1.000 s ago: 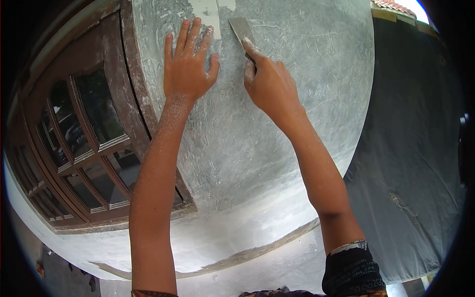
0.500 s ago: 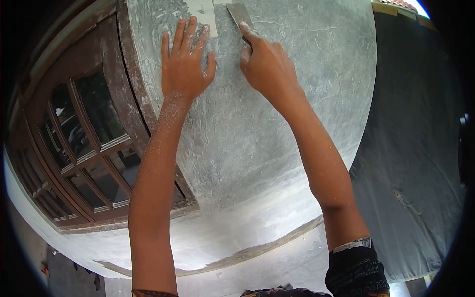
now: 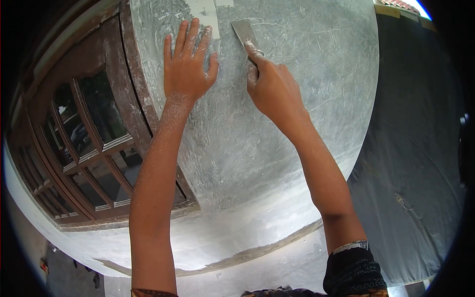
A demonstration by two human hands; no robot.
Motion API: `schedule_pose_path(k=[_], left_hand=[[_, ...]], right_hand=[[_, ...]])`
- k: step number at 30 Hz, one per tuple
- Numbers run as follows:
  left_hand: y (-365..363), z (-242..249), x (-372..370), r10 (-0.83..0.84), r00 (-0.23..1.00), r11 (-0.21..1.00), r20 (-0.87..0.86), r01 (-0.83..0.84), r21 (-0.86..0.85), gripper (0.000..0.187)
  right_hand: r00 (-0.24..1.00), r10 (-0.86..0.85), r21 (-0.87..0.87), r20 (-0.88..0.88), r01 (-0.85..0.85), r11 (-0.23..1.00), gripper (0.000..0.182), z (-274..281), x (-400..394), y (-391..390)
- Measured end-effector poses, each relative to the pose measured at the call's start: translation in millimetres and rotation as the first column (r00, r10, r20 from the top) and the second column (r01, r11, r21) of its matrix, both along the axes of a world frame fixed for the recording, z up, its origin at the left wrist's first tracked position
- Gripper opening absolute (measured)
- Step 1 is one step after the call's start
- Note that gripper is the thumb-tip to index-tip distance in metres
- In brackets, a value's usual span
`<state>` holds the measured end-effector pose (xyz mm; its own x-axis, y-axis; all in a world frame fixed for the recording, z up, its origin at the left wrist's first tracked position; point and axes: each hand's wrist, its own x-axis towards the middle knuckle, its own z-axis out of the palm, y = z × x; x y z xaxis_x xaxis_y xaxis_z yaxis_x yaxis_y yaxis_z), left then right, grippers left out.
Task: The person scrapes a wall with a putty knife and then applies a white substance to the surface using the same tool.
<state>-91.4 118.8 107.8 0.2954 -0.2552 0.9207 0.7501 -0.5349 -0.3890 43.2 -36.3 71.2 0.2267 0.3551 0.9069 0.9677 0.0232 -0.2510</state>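
Note:
My right hand [image 3: 274,86] grips a flat metal putty knife [image 3: 244,33], with the index finger stretched along its blade. The blade's wide end lies against the grey wall [image 3: 257,148], pointing up and slightly left. My left hand [image 3: 190,64] rests flat on the wall with its fingers spread, just below a pale cream patch [image 3: 209,17] of remaining coating. White dust covers my left wrist and forearm and the fingertips of both hands. The putty knife's handle is mostly hidden in my right fist.
A brown wooden window frame [image 3: 126,64] with several glass panes borders the wall on the left. A dark sheet [image 3: 410,148] hangs to the right. Below, the wall turns whiter, above a pale ledge [image 3: 277,262]. Roof tiles [image 3: 400,4] show at top right.
My right hand and the putty knife have slid down the wall and slightly right, away from the cream patch. My left hand has stayed in place on the wall.

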Motion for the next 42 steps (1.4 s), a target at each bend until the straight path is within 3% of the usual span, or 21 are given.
schedule_pose_path(k=[6,10,16,22,28,30,37,39,42], left_hand=[[2,2,0,0.026,1.0,0.999,-0.01,-0.026,0.018,0.055],[2,2,1,0.026,1.0,1.0,-0.001,-0.026,0.015,0.055],[1,2,0,-0.009,1.0,1.0,-0.004,0.009,0.021,0.055],[1,2,1,0.018,1.0,1.0,0.002,-0.018,0.009,0.055],[-2,2,0,-0.002,1.0,1.0,-0.002,0.002,-0.001,0.056],[-1,1,0,-0.001,1.0,1.0,0.004,0.001,0.001,0.056],[-2,1,0,0.018,1.0,1.0,0.004,-0.018,0.001,0.054],[-2,1,0,0.005,1.0,1.0,0.006,-0.005,-0.011,0.054],[-2,1,1,-0.007,1.0,1.0,0.009,0.007,-0.026,0.055]], right_hand=[[0.998,0.06,0.057,-0.018,-0.059,0.997,0.048,28,8,8],[0.999,0.034,-0.011,-0.014,-0.034,0.999,0.048,12,4,0],[0.994,0.098,0.146,0.054,-0.105,0.984,0.047,24,16,21],[0.999,0.04,-0.009,-0.021,-0.04,0.999,0.047,1,-1,8],[0.993,0.114,0.131,0.014,-0.115,0.985,0.05,13,-1,22],[0.997,0.066,-0.05,-0.051,-0.069,0.996,0.05,-7,-10,9],[0.992,0.123,0.07,-0.018,-0.122,0.99,0.054,24,0,23],[0.994,0.108,0.017,0.02,-0.109,0.994,0.068,14,-3,21],[0.994,0.102,-0.1,-0.025,-0.104,0.99,0.067,-20,-13,10]])
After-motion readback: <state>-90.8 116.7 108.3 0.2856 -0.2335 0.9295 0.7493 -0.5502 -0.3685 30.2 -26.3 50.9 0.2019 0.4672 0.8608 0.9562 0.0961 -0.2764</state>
